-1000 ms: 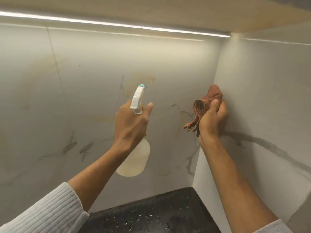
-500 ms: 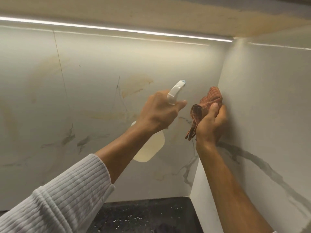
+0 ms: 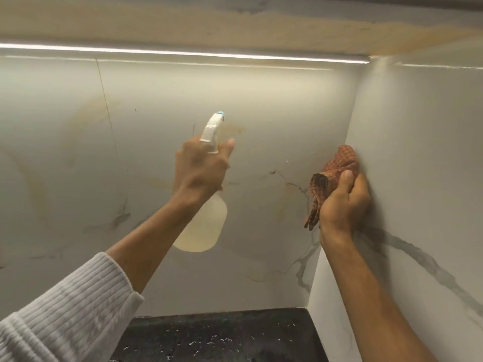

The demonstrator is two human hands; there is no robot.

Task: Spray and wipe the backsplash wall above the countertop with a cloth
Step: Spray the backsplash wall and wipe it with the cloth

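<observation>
My left hand (image 3: 200,169) grips the neck of a white spray bottle (image 3: 202,228), its blue-tipped nozzle aimed up at the marble backsplash (image 3: 266,121). The bottle's round body hangs below my wrist. My right hand (image 3: 345,202) holds a crumpled orange checked cloth (image 3: 337,165) and presses it against the right side wall (image 3: 418,158) just beside the corner. A loose end of the cloth dangles below my thumb.
A dark speckled countertop (image 3: 217,338) lies below, dotted with pale droplets or flecks. A bright light strip (image 3: 183,52) runs under the cabinet overhead. Yellowish stains and grey veins mark the back wall. The corner seam runs down at the right.
My left hand swung the bottle right toward the cloth, then back left, with the nozzle now pointing up at the back wall. The right hand with the cloth has stayed at the corner.
</observation>
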